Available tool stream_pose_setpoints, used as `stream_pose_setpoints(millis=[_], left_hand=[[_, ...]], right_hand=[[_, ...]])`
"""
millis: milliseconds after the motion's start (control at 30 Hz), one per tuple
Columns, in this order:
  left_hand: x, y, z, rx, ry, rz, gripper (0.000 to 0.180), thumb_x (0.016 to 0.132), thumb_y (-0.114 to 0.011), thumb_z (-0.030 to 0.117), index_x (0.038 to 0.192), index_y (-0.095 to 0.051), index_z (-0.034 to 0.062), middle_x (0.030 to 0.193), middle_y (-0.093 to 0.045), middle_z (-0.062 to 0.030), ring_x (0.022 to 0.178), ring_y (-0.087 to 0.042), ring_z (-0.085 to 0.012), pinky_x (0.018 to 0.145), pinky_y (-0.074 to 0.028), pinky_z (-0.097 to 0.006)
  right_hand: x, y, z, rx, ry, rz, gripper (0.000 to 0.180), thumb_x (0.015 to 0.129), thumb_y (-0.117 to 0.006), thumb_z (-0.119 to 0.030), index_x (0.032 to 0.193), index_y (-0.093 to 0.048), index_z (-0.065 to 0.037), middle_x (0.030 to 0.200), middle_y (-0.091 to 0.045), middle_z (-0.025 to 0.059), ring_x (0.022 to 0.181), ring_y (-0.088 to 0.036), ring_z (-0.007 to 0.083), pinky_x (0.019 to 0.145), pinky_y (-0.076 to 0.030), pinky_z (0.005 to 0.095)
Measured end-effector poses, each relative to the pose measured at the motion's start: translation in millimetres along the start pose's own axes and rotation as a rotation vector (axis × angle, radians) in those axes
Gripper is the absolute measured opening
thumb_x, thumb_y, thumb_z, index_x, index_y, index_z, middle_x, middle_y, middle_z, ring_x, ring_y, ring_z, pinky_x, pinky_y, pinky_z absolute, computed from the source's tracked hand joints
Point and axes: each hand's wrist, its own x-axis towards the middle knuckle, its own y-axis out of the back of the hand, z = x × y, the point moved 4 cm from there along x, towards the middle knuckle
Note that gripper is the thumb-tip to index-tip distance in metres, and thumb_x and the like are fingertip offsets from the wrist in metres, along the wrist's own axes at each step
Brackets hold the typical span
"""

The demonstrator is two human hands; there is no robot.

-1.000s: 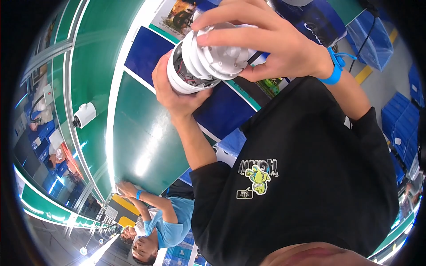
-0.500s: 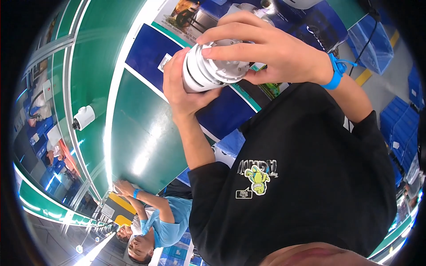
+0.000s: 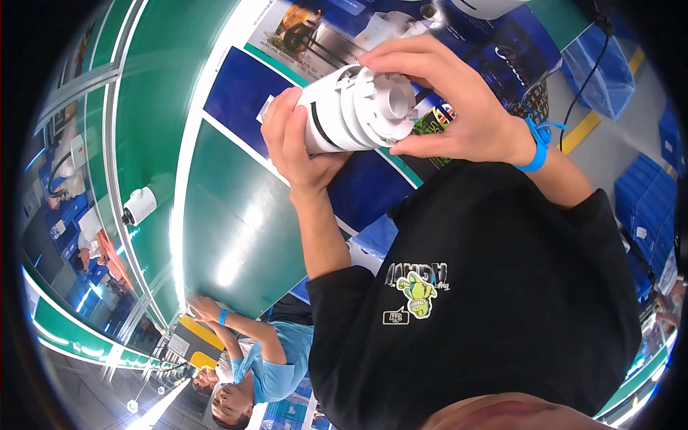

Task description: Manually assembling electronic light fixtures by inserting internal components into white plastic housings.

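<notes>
White cylindrical part (image 3: 355, 107): I see smooth, slightly glossy plastic. Green conveyor belt (image 3: 229, 215): glossy, smooth sheen. Black shirt (image 3: 494, 287): matt cloth. Blue wristband (image 3: 536, 136): smooth plastic.

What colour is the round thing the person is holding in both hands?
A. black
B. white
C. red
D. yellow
B: the ribbed round part is white, with the left hand gripping one end and the right hand wrapped over the other.
</notes>
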Motion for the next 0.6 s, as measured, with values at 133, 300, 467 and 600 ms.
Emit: stream_pose_setpoints(millis=[133, 300, 467, 600], left_hand=[[-2, -4, 0, -0.006, 0.002, -0.003, 0.076, 0.056, -0.087, 0.022, 0.119, -0.045, 0.007, 0.114, -0.055, -0.0171, 0.1, -0.057, -0.0343, 0.084, -0.048, -0.043], [-5, -5, -1, -0.018, -0.021, 0.013, 0.076, 0.059, -0.086, 0.023, 0.12, -0.043, 0.008, 0.115, -0.053, -0.0155, 0.102, -0.056, -0.0336, 0.085, -0.048, -0.042], [-10, 6, 11, -0.081, 0.009, 0.029, 0.077, 0.058, -0.086, 0.024, 0.121, -0.043, 0.0067, 0.115, -0.053, -0.016, 0.101, -0.057, -0.034, 0.085, -0.048, -0.042], [-3, 3, 7, -0.153, 0.045, 0.008, 0.081, 0.055, -0.087, 0.025, 0.121, -0.045, 0.0043, 0.115, -0.054, -0.0162, 0.101, -0.057, -0.0339, 0.086, -0.047, -0.041]], right_hand=[[-2, 0, -2, -0.077, 0.03, -0.065, 0.064, 0.059, -0.077, 0.0, 0.119, -0.053, -0.007, 0.122, -0.052, 0.0104, 0.111, -0.053, 0.0294, 0.09, -0.048, 0.0355], [2, -3, -16, -0.221, 0.155, -0.135, 0.062, 0.06, -0.076, 0.001, 0.117, -0.053, -0.008, 0.122, -0.053, 0.0098, 0.11, -0.054, 0.0298, 0.086, -0.05, 0.037], [-10, -9, -27, -0.188, 0.121, -0.082, 0.066, 0.061, -0.077, -0.002, 0.122, -0.052, -0.009, 0.123, -0.052, 0.0104, 0.11, -0.054, 0.0294, 0.086, -0.051, 0.0359], [0, -4, -19, -0.134, 0.064, -0.126, 0.067, 0.064, -0.077, -0.004, 0.126, -0.05, -0.007, 0.125, -0.052, 0.012, 0.11, -0.055, 0.0303, 0.086, -0.051, 0.0351]])
